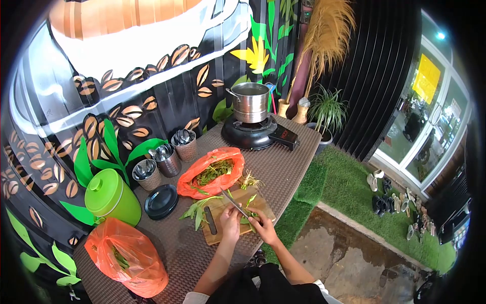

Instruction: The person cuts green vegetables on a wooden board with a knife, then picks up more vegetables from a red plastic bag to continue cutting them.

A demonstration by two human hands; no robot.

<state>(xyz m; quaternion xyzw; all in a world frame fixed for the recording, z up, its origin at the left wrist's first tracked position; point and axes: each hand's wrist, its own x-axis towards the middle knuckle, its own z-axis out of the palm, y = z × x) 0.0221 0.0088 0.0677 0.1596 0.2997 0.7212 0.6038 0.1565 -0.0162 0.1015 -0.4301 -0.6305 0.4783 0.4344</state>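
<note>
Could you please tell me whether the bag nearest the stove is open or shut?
Open: the bag gapes wide at the top, showing leaves inside.

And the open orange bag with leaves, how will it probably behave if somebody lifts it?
The open orange bag will probably sag and change shape, since its plastic looks thin and crumpled. It is likely light for its size, because leafy greens show inside. Some might spill, as its mouth gapes.

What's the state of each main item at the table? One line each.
Knife: bare blade, held above the cutting board
Cutting board: flat, partly covered
Far orange bag: open, greens inside
Near orange bag: greens inside, mouth unclear
Pot: uncovered, on stove
Stove: flame not discernible
Green bin: lid on
Cutlery cups: upright, filled
</note>
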